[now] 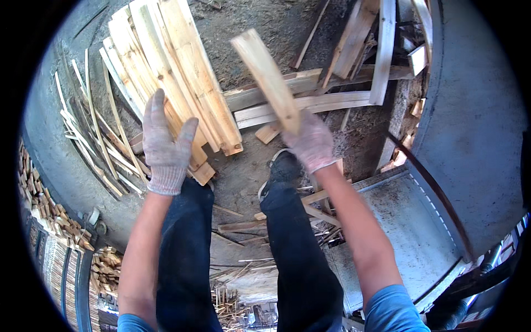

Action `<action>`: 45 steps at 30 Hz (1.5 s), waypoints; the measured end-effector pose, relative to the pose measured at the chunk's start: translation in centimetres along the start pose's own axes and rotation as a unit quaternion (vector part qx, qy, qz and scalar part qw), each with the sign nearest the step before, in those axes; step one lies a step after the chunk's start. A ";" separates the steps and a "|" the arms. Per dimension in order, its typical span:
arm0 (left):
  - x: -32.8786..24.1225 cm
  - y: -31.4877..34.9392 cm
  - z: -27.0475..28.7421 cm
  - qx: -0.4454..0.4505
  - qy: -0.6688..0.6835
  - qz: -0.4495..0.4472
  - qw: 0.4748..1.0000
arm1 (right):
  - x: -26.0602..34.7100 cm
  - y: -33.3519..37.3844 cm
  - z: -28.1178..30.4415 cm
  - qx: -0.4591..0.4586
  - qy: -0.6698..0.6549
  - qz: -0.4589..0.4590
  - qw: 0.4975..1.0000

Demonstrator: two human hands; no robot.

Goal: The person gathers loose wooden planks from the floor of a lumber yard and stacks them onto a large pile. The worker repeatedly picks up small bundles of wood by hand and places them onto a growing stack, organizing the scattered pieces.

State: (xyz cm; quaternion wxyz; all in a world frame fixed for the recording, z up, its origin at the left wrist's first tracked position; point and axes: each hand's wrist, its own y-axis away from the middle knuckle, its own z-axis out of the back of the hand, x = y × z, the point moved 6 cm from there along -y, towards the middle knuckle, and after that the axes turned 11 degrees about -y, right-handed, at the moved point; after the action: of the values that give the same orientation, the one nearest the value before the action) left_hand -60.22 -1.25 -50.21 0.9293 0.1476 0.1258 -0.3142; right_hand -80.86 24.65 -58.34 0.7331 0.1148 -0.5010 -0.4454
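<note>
My right hand [310,141], in a pale work glove, grips the near end of a short wooden board [266,77]. The board slants up and to the left, clear of the ground. My left hand [165,139], gloved too, has its fingers stretched out with the thumb apart. It is over the near left part of a stack of long wooden boards [191,72]; whether it touches them I cannot tell. A small wood block [203,173] juts out below the stack, beside my left hand.
Thin wood strips [102,133] lie in a loose heap on the left. Pale planks [321,103] and offcuts [354,39] lie on the dirty ground at the right. A grey metal plate [404,221] and a dark curved bar [434,191] stand near my right arm. Piled wood [52,207] fills the far left.
</note>
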 end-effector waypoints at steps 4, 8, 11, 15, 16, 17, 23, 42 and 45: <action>-2.1 0.3 -0.1 -0.013 0.001 -0.032 0.999 | 10.4 0.2 -3.2 0.083 -0.017 0.024 0.996; -5.9 -0.3 0.0 0.007 -0.099 -0.154 0.983 | 7.4 -0.4 -2.2 -0.022 -0.083 -0.162 0.983; -9.1 -0.6 -3.5 0.130 -0.126 -0.242 0.953 | 0.0 0.3 -1.6 -0.194 -0.176 -0.291 0.920; -11.3 0.9 -9.1 0.231 -0.072 -0.306 0.921 | -3.8 -2.5 -5.6 -0.240 -0.326 -0.369 0.837; -11.7 1.3 -10.8 0.237 -0.091 -0.310 0.916 | -3.8 -3.0 -5.9 -0.280 -0.281 -0.388 0.832; -12.2 1.8 -11.9 0.239 -0.103 -0.312 0.914 | -4.8 -3.4 -6.1 -0.308 -0.243 -0.413 0.822; -10.1 3.3 -11.7 0.286 -0.058 -0.235 0.927 | -3.4 -1.7 -5.8 -0.289 -0.329 -0.374 0.817; -14.4 11.4 -2.5 0.620 0.363 0.076 0.692 | 9.3 23.1 -2.8 -0.189 -0.196 -0.349 0.897; -12.9 10.7 2.6 0.561 0.378 0.108 0.729 | 17.1 25.6 -3.8 -0.076 -0.104 -0.447 0.885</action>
State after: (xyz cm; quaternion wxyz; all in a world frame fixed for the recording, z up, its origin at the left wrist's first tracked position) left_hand -63.19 12.99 -41.54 0.5808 0.7610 0.2508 -0.1436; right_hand -62.14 25.26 -33.58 0.4061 0.2236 -0.4347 -0.7721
